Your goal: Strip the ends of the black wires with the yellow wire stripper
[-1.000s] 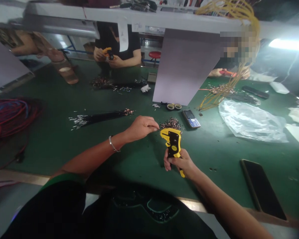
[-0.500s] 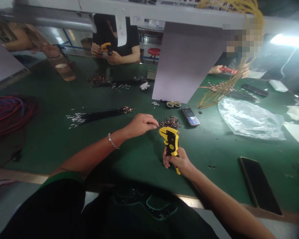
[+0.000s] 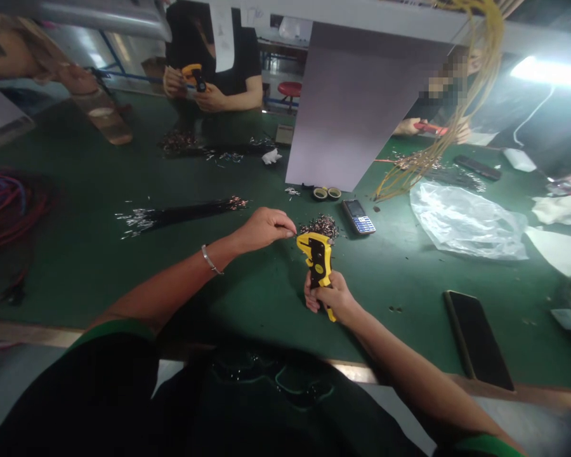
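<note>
Stripper (image 3: 320, 254) stands tilted in the right hand (image 3: 330, 294), gripped tight by its handles, its nose just beside the left hand (image 3: 264, 228) at ten o'clock, thumb and finger pinched together on what I can't tell, with wire bits (image 3: 323, 225) at twelve and a phone (image 3: 478, 339) at four.

We found bare worktop (image 3: 394, 273) between the yellow tool (image 3: 318, 255) and the large phone (image 3: 479, 341), with room to pass, and another open lane between our left forearm (image 3: 171, 279) and the black wire bundle (image 3: 190, 213). Beyond the tool, a heap of small pieces (image 3: 321, 225), the keypad phone (image 3: 359, 217) and two tape rolls (image 3: 320, 194) crowded our way, and the upright panel (image 3: 352, 108) barred the straight reach forward.
</note>
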Tool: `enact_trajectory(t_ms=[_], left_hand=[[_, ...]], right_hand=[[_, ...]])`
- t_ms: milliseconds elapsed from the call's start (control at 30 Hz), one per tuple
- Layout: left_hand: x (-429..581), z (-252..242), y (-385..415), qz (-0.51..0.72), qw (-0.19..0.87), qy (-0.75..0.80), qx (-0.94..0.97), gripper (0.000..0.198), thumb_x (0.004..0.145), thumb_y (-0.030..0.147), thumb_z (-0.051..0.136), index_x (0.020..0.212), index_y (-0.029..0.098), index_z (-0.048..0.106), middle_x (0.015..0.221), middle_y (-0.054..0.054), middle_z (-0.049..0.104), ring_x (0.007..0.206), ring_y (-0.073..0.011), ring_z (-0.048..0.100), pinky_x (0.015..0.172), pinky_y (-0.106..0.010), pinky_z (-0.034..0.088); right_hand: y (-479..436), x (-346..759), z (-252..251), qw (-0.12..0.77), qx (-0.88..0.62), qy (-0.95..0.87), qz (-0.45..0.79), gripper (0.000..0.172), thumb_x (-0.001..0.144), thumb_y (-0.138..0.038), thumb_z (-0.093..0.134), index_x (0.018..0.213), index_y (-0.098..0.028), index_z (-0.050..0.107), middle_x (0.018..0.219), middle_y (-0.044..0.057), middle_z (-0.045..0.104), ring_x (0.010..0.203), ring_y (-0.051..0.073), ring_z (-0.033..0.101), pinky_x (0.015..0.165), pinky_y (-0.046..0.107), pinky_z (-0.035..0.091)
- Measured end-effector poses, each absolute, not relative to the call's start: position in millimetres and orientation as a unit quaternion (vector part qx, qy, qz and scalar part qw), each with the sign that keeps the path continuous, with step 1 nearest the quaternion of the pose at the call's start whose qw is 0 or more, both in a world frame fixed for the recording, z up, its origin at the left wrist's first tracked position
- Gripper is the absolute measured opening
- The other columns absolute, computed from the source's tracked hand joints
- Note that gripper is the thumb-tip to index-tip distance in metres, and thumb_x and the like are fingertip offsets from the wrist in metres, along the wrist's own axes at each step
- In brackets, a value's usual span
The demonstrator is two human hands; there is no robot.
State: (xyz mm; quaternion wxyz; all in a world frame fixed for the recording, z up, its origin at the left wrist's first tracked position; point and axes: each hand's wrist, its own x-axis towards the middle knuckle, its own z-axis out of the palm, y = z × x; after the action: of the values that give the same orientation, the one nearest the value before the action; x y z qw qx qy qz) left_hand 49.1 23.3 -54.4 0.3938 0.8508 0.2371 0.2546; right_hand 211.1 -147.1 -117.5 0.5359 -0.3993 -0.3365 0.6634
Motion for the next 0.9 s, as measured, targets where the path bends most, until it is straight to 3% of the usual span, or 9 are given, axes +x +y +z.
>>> enact_trajectory(t_ms=[367,733,900], left_hand=[[49.5,-60.3,29.8,0.245,0.395,0.239,0.852,0.01,0.073,0.016,0.066,0.074,0.019,0.076,0.072,-0.002,0.07,0.068,-0.011,0.061,0.068,-0.025,0.045],[44.0,-56.6,23.9,0.299,0.42,0.268,0.814,0.008,0.072,0.02,0.069,0.076,0.018,0.076,0.074,-0.003,0.07,0.068,-0.0117,0.061,0.065,-0.026,0.045],[45.2,-53.1,19.8,0.303,0.471,0.282,0.779,0.006,0.068,0.021,0.072,0.072,0.019,0.075,0.073,-0.002,0.07,0.068,-0.0111,0.06,0.065,-0.026,0.046]], right_hand=[[-142.0,210.8,-120.1,0.518,-0.416,-0.346,0.662,0.013,0.062,-0.011,0.06,0.071,-0.017,0.052,0.043,-0.007,0.046,0.032,0.008,0.039,0.032,0.021,0.036],[-140.9,223.0,-114.0,0.528,-0.292,-0.378,0.702,0.029,0.058,-0.01,0.062,0.087,-0.013,0.061,0.069,0.003,0.062,0.059,0.018,0.056,0.06,0.037,0.05],[-138.3,224.7,-113.7,0.521,-0.279,-0.379,0.712,0.031,0.057,-0.011,0.062,0.089,-0.014,0.061,0.07,0.003,0.062,0.062,0.02,0.057,0.064,0.039,0.049]])
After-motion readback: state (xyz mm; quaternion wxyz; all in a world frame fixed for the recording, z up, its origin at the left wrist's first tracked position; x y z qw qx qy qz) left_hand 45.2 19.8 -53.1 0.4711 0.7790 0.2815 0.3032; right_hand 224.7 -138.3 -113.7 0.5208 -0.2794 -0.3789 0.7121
